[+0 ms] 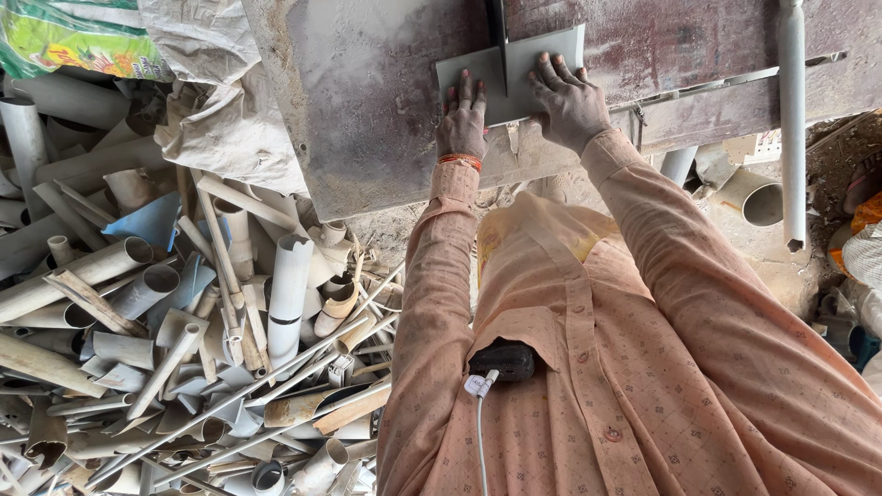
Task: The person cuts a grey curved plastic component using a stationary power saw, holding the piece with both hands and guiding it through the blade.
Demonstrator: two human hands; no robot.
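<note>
Hands spread flat, left hand (pixel 462 121) and right hand (pixel 568 103) press a grey sheet (pixel 542 57) onto the surface (pixel 367 110), flanking the blade (pixel 499 37) slit, apparently steadying it.

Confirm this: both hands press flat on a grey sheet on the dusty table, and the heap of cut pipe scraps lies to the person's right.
Wrong side. The head view shows the heap of cut pipe scraps on the person's left. The left hand and right hand do press flat on the grey sheet on the dusty table.
</note>
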